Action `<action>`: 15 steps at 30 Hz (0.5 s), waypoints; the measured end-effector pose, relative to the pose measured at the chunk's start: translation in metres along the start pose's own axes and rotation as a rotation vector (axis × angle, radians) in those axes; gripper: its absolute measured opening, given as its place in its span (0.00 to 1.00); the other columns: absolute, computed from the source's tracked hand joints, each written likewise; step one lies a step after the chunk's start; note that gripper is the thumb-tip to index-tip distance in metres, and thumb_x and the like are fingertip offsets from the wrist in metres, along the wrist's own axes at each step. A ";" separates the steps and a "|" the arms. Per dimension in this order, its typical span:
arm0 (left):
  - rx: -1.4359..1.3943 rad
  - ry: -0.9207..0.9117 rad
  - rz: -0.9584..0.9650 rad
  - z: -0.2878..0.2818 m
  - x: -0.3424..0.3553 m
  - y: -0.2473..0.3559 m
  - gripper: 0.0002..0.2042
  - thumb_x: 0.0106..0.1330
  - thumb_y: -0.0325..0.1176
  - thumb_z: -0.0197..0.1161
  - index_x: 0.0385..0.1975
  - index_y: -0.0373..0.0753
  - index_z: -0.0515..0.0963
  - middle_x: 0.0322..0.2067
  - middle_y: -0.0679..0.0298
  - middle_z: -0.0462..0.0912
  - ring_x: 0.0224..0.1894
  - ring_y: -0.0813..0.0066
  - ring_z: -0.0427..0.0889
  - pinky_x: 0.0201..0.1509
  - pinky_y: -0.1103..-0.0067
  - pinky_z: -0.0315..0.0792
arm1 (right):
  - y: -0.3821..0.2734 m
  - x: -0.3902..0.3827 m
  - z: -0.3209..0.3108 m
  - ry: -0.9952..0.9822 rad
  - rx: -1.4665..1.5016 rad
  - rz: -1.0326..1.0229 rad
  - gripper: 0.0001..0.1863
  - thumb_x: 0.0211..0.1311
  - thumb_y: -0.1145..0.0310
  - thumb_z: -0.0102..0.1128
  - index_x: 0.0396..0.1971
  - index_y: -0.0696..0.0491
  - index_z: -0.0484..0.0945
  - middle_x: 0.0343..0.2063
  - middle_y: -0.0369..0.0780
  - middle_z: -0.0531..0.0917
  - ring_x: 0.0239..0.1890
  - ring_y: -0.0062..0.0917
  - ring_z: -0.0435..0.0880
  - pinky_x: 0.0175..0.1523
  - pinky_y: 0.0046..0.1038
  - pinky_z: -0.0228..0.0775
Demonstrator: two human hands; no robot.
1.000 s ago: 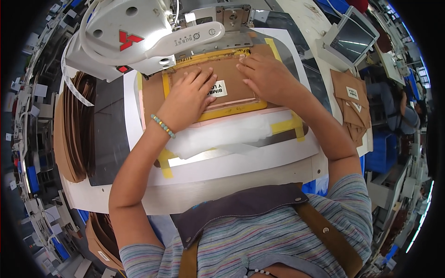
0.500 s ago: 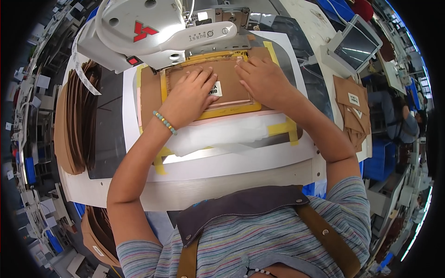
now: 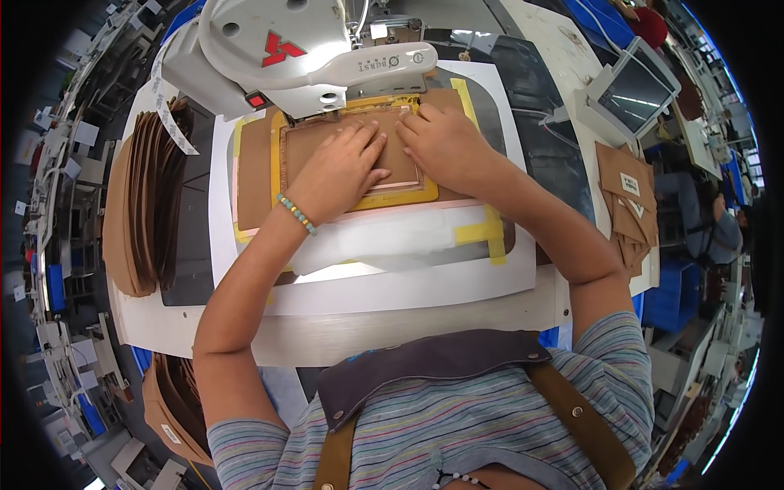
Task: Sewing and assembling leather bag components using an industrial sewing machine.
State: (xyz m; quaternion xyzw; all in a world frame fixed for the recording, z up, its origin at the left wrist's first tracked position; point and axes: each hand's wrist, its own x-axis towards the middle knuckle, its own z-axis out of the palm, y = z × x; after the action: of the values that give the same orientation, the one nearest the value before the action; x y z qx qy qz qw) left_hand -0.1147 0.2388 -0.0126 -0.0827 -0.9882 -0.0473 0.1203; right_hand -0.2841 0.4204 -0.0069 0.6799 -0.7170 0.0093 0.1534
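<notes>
My left hand (image 3: 339,167) lies flat with fingers stretched on a brown fabric-like piece (image 3: 398,167) inside a yellow rectangular frame (image 3: 400,197). Over the frame's right side rests my right hand (image 3: 447,149), palm down, its fingers slightly bent and apart, fingertips on the brown piece. Larger brown material (image 3: 255,175) shows around the frame, on a white sheet (image 3: 384,294) fixed with yellow tape. Directly beyond my fingers stands the white head of a sewing machine (image 3: 359,65); its needle area is hard to make out.
A stack of brown pieces (image 3: 139,212) stands at the left, with another bundle (image 3: 175,408) below the table edge. Several brown pieces with white labels (image 3: 627,192) lie at the right, near a tilted screen (image 3: 633,86). A blue bin (image 3: 674,294) stands beyond the right edge.
The frame and sheet have shifted left under the machine head, my hands moving with them. A white label that showed between my hands is out of sight. The view has shifted slightly.
</notes>
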 end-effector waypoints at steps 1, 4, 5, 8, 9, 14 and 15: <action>0.002 0.000 0.000 0.000 -0.001 -0.001 0.27 0.75 0.42 0.65 0.66 0.31 0.75 0.68 0.48 0.74 0.70 0.47 0.72 0.74 0.61 0.69 | -0.002 0.002 0.003 0.002 -0.023 -0.017 0.18 0.66 0.61 0.68 0.50 0.55 0.85 0.54 0.39 0.87 0.52 0.29 0.82 0.54 0.30 0.77; 0.000 0.010 0.003 0.000 -0.003 -0.003 0.26 0.75 0.43 0.65 0.66 0.30 0.75 0.68 0.48 0.75 0.70 0.47 0.73 0.74 0.61 0.69 | -0.007 0.008 0.004 0.011 -0.047 -0.042 0.17 0.65 0.60 0.68 0.48 0.55 0.86 0.52 0.39 0.87 0.51 0.29 0.82 0.51 0.30 0.77; -0.001 0.011 0.003 0.000 -0.004 -0.004 0.27 0.75 0.43 0.65 0.66 0.30 0.75 0.68 0.48 0.74 0.70 0.47 0.72 0.74 0.61 0.69 | -0.009 0.011 0.005 0.017 -0.047 -0.051 0.17 0.65 0.60 0.68 0.48 0.55 0.86 0.51 0.38 0.87 0.50 0.29 0.82 0.49 0.30 0.77; -0.011 0.016 -0.004 -0.002 -0.007 -0.007 0.27 0.75 0.42 0.65 0.66 0.29 0.74 0.68 0.47 0.74 0.70 0.47 0.72 0.75 0.61 0.68 | -0.013 0.018 0.009 0.067 -0.017 -0.053 0.17 0.64 0.59 0.68 0.47 0.55 0.86 0.48 0.37 0.86 0.49 0.28 0.82 0.46 0.30 0.76; -0.025 0.021 -0.009 -0.002 -0.008 -0.008 0.27 0.75 0.42 0.65 0.67 0.29 0.74 0.68 0.47 0.74 0.70 0.46 0.72 0.75 0.61 0.68 | -0.015 0.020 0.010 0.069 -0.017 -0.054 0.17 0.64 0.59 0.68 0.47 0.55 0.86 0.48 0.37 0.86 0.49 0.28 0.82 0.46 0.30 0.76; -0.075 0.026 -0.031 -0.006 -0.016 -0.015 0.27 0.74 0.38 0.66 0.67 0.28 0.73 0.69 0.47 0.73 0.71 0.46 0.71 0.76 0.61 0.67 | -0.022 0.033 0.018 0.158 0.017 -0.068 0.16 0.62 0.60 0.69 0.44 0.55 0.86 0.45 0.37 0.85 0.49 0.28 0.81 0.43 0.29 0.76; -0.089 0.022 -0.042 -0.007 -0.019 -0.016 0.27 0.73 0.37 0.67 0.67 0.28 0.72 0.69 0.47 0.73 0.71 0.46 0.71 0.77 0.61 0.67 | -0.024 0.035 0.021 0.159 0.017 -0.071 0.16 0.62 0.60 0.69 0.44 0.55 0.86 0.45 0.37 0.85 0.49 0.28 0.81 0.43 0.29 0.76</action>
State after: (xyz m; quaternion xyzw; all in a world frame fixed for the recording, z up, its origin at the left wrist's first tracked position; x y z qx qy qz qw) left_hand -0.0981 0.2193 -0.0111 -0.0665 -0.9852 -0.0945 0.1266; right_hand -0.2663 0.3796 -0.0232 0.7032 -0.6780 0.0641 0.2043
